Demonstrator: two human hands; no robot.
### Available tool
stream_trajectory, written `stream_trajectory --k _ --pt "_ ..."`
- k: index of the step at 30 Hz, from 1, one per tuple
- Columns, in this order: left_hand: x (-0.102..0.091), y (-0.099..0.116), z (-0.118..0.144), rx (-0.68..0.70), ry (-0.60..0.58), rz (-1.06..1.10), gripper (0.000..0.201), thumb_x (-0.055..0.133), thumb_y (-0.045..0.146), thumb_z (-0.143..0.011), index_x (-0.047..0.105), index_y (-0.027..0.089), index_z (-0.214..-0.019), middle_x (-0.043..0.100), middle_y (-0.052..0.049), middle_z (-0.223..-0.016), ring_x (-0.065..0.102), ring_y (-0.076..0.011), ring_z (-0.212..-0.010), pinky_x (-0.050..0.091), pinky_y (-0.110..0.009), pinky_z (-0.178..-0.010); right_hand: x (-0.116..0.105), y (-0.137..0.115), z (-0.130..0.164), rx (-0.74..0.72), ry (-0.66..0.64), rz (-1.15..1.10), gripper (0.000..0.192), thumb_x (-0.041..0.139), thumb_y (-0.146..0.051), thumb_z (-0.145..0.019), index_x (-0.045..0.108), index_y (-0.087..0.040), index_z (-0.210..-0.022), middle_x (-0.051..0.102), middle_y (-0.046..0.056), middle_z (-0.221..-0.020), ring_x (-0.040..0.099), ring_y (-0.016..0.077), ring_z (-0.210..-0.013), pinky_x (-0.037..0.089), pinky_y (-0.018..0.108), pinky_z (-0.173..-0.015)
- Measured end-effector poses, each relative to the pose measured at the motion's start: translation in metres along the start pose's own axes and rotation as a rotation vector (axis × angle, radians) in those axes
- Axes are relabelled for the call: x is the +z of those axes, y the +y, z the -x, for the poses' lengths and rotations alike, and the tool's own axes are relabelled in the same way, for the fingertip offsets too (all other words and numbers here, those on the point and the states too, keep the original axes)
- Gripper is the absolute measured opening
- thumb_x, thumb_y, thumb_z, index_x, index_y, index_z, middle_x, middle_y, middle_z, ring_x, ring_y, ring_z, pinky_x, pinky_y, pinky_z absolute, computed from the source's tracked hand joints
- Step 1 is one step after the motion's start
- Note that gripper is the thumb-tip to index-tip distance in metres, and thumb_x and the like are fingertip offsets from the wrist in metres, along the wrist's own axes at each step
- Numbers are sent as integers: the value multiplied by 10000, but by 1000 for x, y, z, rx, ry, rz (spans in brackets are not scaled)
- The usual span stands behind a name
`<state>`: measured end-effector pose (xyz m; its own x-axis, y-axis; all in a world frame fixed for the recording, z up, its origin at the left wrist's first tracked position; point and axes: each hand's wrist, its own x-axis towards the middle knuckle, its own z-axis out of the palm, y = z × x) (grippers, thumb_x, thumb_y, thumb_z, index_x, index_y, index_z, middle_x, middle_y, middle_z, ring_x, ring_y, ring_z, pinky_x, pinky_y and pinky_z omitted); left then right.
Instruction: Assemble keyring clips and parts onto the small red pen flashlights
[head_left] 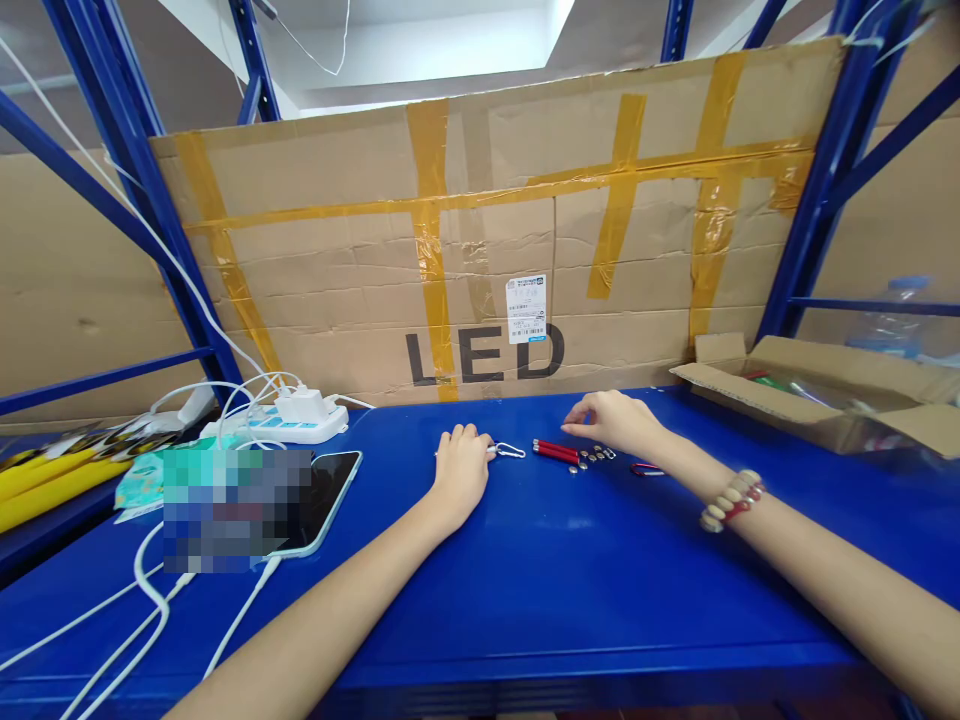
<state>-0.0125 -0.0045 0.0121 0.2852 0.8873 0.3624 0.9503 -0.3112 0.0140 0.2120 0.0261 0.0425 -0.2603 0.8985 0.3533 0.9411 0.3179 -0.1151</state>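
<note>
My left hand rests palm down on the blue shelf, fingers curled over a slim silver item mostly hidden under it. A silver carabiner sticks out on its right side. My right hand is bent at the wrist above the shelf, thumb and fingertips drawn together; anything between them is too small to tell. Just below its fingers lie red metal tubes side by side. Several small silver button cells are scattered by their right end. Under my right wrist is a dark red carabiner.
A phone with white cables lies at left, partly blurred out. Behind it stands a white power strip with plugs. An open cardboard box sits at right. A large taped cardboard sheet walls off the back between blue posts.
</note>
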Motion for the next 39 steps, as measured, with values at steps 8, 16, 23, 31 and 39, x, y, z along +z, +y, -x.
stream_trajectory --k 8,16,23,31,39 --pt "2 -7 -4 -6 46 -78 225 401 156 -851 615 183 -917 595 -93 -926 482 -241 -908 329 -370 -781 11 8 0 -93 -166 -94 186 572 -427 -722 710 -301 -727 669 -14 -805 593 166 -709 357 231 -504" --pt "0 -4 -2 36 113 -58 257 408 102 -824 568 169 -1013 561 -93 -1011 463 -239 -958 330 -373 -807 8 -1 1 -65 -192 -111 287 523 -500 -736 704 -280 -701 661 -11 -733 587 163 -671 361 235 -513" --pt "-1 11 3 156 167 214 167 412 228 -862 558 204 -939 590 -31 -937 494 -187 -899 344 -339 -794 10 -9 4 -5 -125 -5 131 602 -330 -665 698 -263 -726 675 -6 -788 605 182 -752 380 231 -529" --pt "-1 18 8 195 201 295 293 398 254 -871 442 226 -1159 526 -49 -1052 464 -196 -971 371 -344 -827 10 -25 8 -62 133 -167 179 534 -334 -741 663 -246 -831 686 -11 -792 621 165 -745 421 222 -565" --pt "-1 11 3 197 253 286 189 444 304 -863 595 203 -917 561 -31 -948 456 -180 -903 364 -317 -778 11 -49 18 -407 258 -325 257 495 -427 -815 656 -247 -902 660 15 -823 591 146 -701 423 230 -584"
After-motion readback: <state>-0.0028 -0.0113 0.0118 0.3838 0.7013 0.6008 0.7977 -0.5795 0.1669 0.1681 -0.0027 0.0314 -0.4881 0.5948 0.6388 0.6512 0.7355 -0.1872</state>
